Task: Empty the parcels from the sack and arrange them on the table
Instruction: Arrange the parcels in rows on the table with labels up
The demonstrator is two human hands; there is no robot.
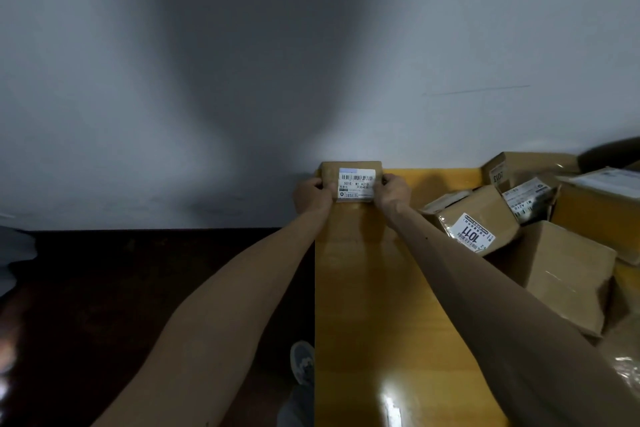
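Observation:
A small brown cardboard parcel with a white shipping label sits at the far left corner of the yellow wooden table, against the wall. My left hand grips its left side and my right hand grips its right side, fingers curled over the edges. A heap of other cardboard parcels lies on the table's right part; one labelled box reads 1011. No sack is visible.
A white wall runs right behind the table. Left of the table's edge lies dark floor, with my shoe close to the table. The table's middle strip between my arms shows bare glossy wood.

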